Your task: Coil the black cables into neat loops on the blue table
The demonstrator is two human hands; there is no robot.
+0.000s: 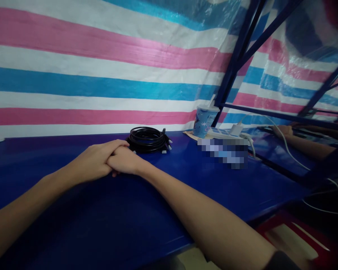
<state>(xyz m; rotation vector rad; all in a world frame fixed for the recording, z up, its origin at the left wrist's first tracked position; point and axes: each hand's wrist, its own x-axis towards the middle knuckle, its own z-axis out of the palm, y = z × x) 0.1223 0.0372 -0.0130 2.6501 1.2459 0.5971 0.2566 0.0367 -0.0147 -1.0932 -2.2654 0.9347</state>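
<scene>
black cable coil (148, 140) lies flat, some connectors (169, 141) pointing right.

The right arm (202, 210) has a dark sleeve (283, 261) with a curved edge. Past it, the skin is bare down to the right hand (126, 161). The left arm (42, 195) shows bare skin too.

Blue tabletop (101, 213), coiled black cables (148, 146), tan sheet (189, 135) under cup (204, 123)

We see dim light, glare on the plastic sheeting (109, 71) above the cup (204, 123), a pixelated patch (227, 150) below it, shadow on the tabletop (81, 225) to its lower left, and blur far to its right.
</scene>
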